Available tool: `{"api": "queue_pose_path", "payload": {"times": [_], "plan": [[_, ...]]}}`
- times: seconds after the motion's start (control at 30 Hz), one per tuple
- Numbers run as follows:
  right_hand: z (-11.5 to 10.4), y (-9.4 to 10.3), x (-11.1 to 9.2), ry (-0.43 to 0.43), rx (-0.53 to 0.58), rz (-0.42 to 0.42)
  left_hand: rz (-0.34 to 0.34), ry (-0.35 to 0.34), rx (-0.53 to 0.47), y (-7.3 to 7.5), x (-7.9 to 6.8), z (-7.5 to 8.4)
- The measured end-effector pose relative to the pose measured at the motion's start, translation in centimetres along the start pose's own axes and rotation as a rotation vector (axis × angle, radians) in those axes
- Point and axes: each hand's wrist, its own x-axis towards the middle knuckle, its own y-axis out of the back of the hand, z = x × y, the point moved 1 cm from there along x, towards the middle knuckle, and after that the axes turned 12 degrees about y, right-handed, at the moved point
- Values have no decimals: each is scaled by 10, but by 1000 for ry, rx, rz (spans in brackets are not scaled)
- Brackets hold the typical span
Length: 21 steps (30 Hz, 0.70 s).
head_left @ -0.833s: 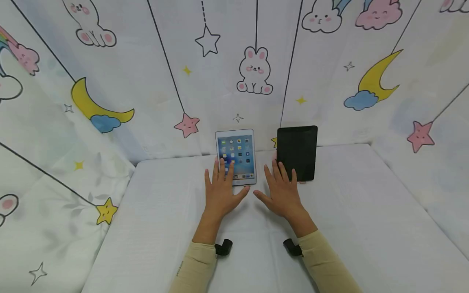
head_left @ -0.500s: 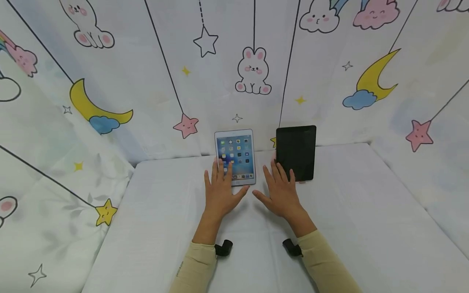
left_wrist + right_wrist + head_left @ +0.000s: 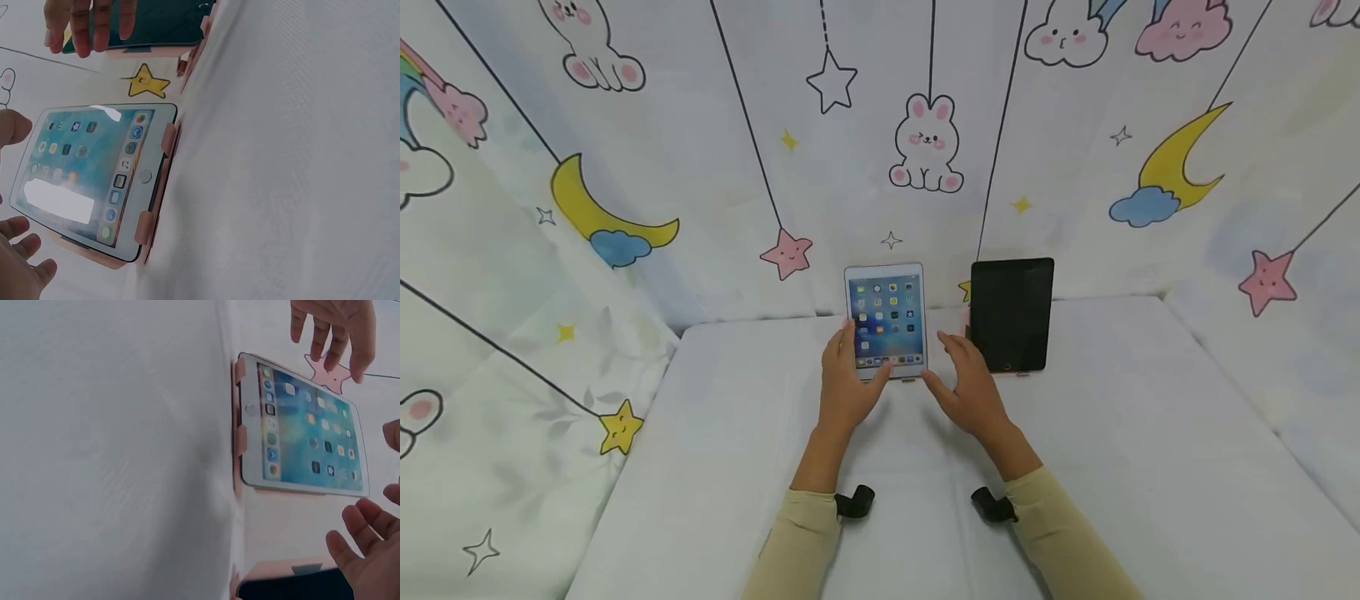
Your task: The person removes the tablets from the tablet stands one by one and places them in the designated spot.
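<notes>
1. White tablet (image 3: 891, 312): screen lit with app icons; leaning back just beyond the left hand, between it and the right hand.
2. Left hand (image 3: 848, 390): fingers loosely extended, thumb spread; nothing held. Head view: thumb overlaps tablet's lower edge; right wrist view: a gap there.
3. Right hand (image 3: 973, 396): loosely open, fingers slightly bent, holding nothing.
4. Pink stand (image 3: 144, 228): under the white tablet, two front clips; plain in both wrist views, scarcely seen from the head.
5. Black tablet (image 3: 1012, 312): dark-screened, beyond the right hand, whose fingers partly block it in left wrist view.
6. Bench (image 3: 1150, 433): white-covered, beneath both hands.
</notes>
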Motion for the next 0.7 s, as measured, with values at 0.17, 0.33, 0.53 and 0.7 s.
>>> {"api": "queue_pose_path", "payload": {"times": [0.17, 0.33, 0.53, 0.7], "plan": [[0, -5, 16, -71, 140, 67, 22, 41, -152, 2, 7, -3], [7, -19, 30, -180, 240, 117, -8, 151, -287, 1, 12, -8], [17, -36, 35, -326, 307, 142, -4, 242, -361, -4, 15, -17], [20, -45, 35, -419, 365, 136, -24, 303, -392, -7, 14, -22]]}}
